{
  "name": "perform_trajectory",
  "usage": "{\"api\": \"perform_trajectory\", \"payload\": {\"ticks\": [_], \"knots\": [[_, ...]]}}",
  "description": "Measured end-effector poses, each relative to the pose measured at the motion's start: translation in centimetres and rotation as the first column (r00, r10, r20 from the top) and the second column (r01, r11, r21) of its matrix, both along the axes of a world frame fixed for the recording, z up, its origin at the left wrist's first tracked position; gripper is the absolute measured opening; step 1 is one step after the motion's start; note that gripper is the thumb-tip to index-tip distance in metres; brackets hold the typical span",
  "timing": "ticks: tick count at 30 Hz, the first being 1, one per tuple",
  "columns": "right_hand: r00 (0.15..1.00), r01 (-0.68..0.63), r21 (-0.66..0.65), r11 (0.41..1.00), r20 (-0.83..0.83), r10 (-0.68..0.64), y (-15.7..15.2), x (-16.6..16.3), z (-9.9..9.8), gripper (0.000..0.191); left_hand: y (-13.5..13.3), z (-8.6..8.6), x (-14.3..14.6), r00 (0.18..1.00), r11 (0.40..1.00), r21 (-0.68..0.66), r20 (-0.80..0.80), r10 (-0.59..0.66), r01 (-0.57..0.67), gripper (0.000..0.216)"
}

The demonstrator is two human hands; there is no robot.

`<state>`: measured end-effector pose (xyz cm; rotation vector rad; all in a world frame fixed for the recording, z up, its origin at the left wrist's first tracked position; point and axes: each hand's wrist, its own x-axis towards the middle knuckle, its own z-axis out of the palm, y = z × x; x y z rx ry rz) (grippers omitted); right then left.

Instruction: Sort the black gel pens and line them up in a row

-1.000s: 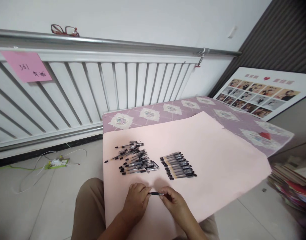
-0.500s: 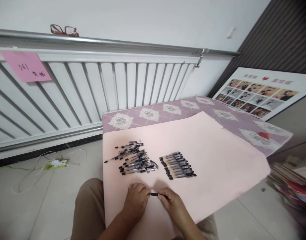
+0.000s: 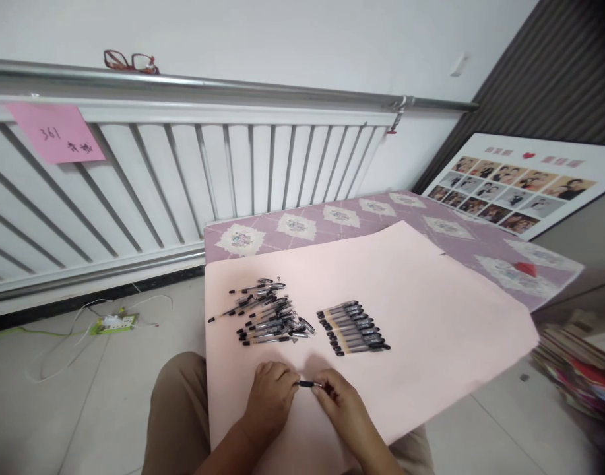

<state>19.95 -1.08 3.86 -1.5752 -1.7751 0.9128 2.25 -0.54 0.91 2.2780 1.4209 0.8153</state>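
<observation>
My left hand (image 3: 271,399) and my right hand (image 3: 338,402) meet over the near part of a pink paper sheet (image 3: 431,316). Both pinch the same black pen (image 3: 306,384), held level between the fingertips; the left hand hides one end. Just beyond the hands lies a loose heap of black pens (image 3: 265,313) at the left. A neat row of capped pens (image 3: 354,328) lies side by side to its right.
The pink sheet covers a low table with a purple patterned cloth (image 3: 332,218). A white radiator (image 3: 183,171) with a pink note (image 3: 55,132) and glasses (image 3: 130,61) stands behind. A photo board (image 3: 514,185) leans at the right. Books (image 3: 574,363) and cables (image 3: 109,322) lie on the floor.
The hands stay together on the pen. The right hand's fingers have shifted slightly along it; the piles have not moved.
</observation>
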Motion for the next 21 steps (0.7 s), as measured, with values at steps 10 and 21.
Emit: {"api": "perform_trajectory", "payload": {"ticks": [10, 21], "knots": [[0.999, -0.021, -0.048, 0.999, 0.041, 0.023, 0.02, -0.12, 0.66, 0.027, -0.05, 0.08, 0.04, 1.000, 1.000, -0.004, 0.020, 0.007, -0.007, 0.015], [0.999, 0.020, -0.060, 0.998, 0.028, -0.018, 0.09, -0.15, 0.48, 0.030, -0.03, 0.12, 0.04, 1.000, 1.000, 0.005, 0.024, 0.010, -0.010, 0.017]]}}
